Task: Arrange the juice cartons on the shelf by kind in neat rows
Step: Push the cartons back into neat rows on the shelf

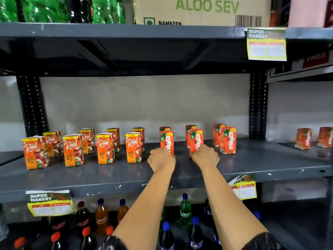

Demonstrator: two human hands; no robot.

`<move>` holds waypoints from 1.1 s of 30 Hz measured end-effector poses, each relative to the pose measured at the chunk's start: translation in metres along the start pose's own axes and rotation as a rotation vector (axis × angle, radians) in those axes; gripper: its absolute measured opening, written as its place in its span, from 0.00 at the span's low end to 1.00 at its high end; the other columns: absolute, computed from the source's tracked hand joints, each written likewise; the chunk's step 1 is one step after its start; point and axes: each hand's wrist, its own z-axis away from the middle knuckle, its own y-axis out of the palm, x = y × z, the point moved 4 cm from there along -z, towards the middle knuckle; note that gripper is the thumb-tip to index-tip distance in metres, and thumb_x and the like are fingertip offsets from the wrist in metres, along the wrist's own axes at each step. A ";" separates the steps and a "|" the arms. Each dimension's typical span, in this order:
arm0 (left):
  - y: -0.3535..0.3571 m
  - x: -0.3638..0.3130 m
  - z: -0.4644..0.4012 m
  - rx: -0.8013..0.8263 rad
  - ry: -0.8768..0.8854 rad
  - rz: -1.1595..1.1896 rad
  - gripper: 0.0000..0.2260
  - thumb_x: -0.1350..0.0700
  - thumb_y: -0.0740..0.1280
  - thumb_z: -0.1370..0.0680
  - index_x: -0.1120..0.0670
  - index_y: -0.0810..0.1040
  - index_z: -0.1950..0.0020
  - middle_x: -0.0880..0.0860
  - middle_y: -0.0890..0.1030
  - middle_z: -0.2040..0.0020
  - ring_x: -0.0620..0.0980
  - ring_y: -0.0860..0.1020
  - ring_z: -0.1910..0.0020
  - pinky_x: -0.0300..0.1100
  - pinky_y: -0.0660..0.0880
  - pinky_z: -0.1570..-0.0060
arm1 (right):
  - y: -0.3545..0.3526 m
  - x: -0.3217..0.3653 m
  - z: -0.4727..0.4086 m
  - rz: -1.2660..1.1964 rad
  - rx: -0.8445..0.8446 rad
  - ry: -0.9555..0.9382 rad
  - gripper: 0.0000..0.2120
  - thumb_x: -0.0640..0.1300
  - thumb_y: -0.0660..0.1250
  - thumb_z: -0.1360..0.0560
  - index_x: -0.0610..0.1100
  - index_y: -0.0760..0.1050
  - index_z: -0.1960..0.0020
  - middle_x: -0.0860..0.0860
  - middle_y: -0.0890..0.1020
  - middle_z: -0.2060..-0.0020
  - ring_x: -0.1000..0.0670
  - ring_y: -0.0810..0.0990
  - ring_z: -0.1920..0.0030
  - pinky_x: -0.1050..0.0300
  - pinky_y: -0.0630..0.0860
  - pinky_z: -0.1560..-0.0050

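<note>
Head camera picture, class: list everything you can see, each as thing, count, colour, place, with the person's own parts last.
Orange Real juice cartons: eight, orange and yellow, middle shelf left.
Red-orange Maaza cartons: six, middle shelf centre-right; two more far right.
Grey metal shelf: one, centre.
Brown cardboard box: one, top shelf.
Green plastic bottles: several, top left.
Soft-drink bottles: many, mixed colours, bottom shelf.
Yellow price tags: three, shelf edges.
Hands: left and right, each at a front Maaza carton.

The Real cartons [105, 148] are orange with yellow tops. The Maaza cartons [228, 140] are red-orange with green corners. The shelf [108, 175] is dark grey.
</note>
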 end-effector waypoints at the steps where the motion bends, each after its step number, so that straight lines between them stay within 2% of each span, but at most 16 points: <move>1: 0.000 0.000 0.000 -0.002 0.001 -0.005 0.29 0.43 0.69 0.26 0.61 0.71 0.33 0.59 0.75 0.39 0.56 0.76 0.41 0.46 0.73 0.45 | 0.000 0.000 0.000 0.004 0.004 -0.001 0.27 0.56 0.68 0.29 0.40 0.73 0.36 0.40 0.78 0.40 0.40 0.76 0.39 0.49 0.73 0.41; 5: -0.004 -0.001 0.004 0.004 0.000 -0.052 0.30 0.41 0.68 0.26 0.61 0.70 0.32 0.59 0.75 0.39 0.55 0.76 0.41 0.45 0.73 0.45 | 0.000 -0.002 -0.004 -0.050 0.084 -0.012 0.29 0.55 0.71 0.30 0.40 0.71 0.35 0.40 0.77 0.39 0.40 0.75 0.38 0.48 0.72 0.39; 8: -0.008 -0.004 0.020 -0.045 0.073 -0.134 0.30 0.41 0.66 0.25 0.62 0.69 0.33 0.59 0.75 0.39 0.56 0.75 0.41 0.46 0.72 0.44 | -0.013 -0.019 -0.007 -0.133 0.130 -0.019 0.29 0.56 0.74 0.34 0.38 0.75 0.42 0.40 0.81 0.45 0.40 0.79 0.44 0.47 0.76 0.42; 10: -0.009 -0.013 0.036 -0.103 0.243 -0.158 0.24 0.44 0.63 0.22 0.61 0.72 0.35 0.59 0.75 0.40 0.56 0.75 0.42 0.47 0.71 0.44 | -0.031 -0.044 -0.014 -0.172 0.009 0.007 0.28 0.55 0.75 0.34 0.37 0.74 0.43 0.39 0.81 0.46 0.38 0.80 0.45 0.46 0.76 0.44; 12: -0.009 -0.024 0.052 -0.118 0.458 -0.108 0.20 0.44 0.60 0.21 0.58 0.76 0.41 0.57 0.76 0.42 0.56 0.75 0.43 0.47 0.71 0.44 | -0.052 -0.072 -0.021 -0.158 -0.122 0.098 0.34 0.53 0.75 0.33 0.35 0.66 0.37 0.36 0.77 0.41 0.36 0.76 0.40 0.45 0.73 0.40; 14: -0.009 -0.032 0.063 -0.028 0.631 -0.078 0.23 0.39 0.56 0.21 0.55 0.76 0.40 0.54 0.76 0.42 0.53 0.74 0.41 0.47 0.70 0.43 | -0.062 -0.089 -0.032 -0.129 -0.123 0.159 0.39 0.54 0.75 0.34 0.34 0.62 0.34 0.35 0.73 0.36 0.35 0.73 0.36 0.45 0.70 0.37; 16: -0.008 -0.036 0.069 0.161 0.707 -0.112 0.31 0.32 0.51 0.23 0.53 0.71 0.31 0.52 0.72 0.32 0.52 0.70 0.34 0.48 0.66 0.37 | -0.065 -0.095 -0.043 -0.083 -0.057 0.169 0.41 0.57 0.75 0.36 0.35 0.64 0.33 0.36 0.73 0.36 0.37 0.73 0.35 0.47 0.70 0.37; 18: -0.007 -0.034 0.072 0.350 0.722 -0.160 0.40 0.28 0.53 0.27 0.52 0.59 0.23 0.50 0.60 0.23 0.50 0.61 0.26 0.48 0.59 0.30 | -0.064 -0.094 -0.046 -0.009 -0.011 0.134 0.39 0.60 0.75 0.37 0.38 0.70 0.35 0.39 0.76 0.38 0.39 0.75 0.37 0.49 0.72 0.39; 21: -0.004 -0.033 0.074 0.463 0.741 -0.258 0.49 0.28 0.63 0.31 0.51 0.47 0.20 0.48 0.49 0.20 0.48 0.51 0.23 0.46 0.50 0.27 | -0.063 -0.095 -0.046 0.055 -0.025 0.105 0.34 0.62 0.72 0.36 0.42 0.74 0.37 0.40 0.78 0.39 0.40 0.76 0.38 0.51 0.72 0.41; 24: 0.001 -0.034 0.071 0.467 0.718 -0.249 0.51 0.31 0.68 0.33 0.50 0.46 0.20 0.47 0.49 0.20 0.50 0.52 0.23 0.46 0.52 0.27 | -0.062 -0.095 -0.047 0.071 -0.052 0.094 0.31 0.60 0.71 0.33 0.41 0.74 0.38 0.40 0.78 0.40 0.39 0.76 0.39 0.51 0.72 0.42; 28: 0.005 -0.031 0.067 0.466 0.694 -0.232 0.52 0.30 0.69 0.35 0.48 0.47 0.21 0.46 0.49 0.21 0.52 0.52 0.23 0.48 0.55 0.27 | -0.061 -0.094 -0.047 0.096 -0.069 0.079 0.29 0.59 0.70 0.32 0.40 0.75 0.39 0.39 0.78 0.40 0.39 0.75 0.39 0.50 0.72 0.42; 33: 0.001 -0.034 0.072 0.471 0.712 -0.235 0.50 0.32 0.69 0.33 0.49 0.47 0.21 0.46 0.49 0.21 0.51 0.52 0.23 0.47 0.53 0.27 | -0.059 -0.095 -0.049 0.112 -0.081 0.087 0.30 0.62 0.68 0.32 0.41 0.76 0.40 0.39 0.78 0.40 0.38 0.75 0.39 0.51 0.71 0.42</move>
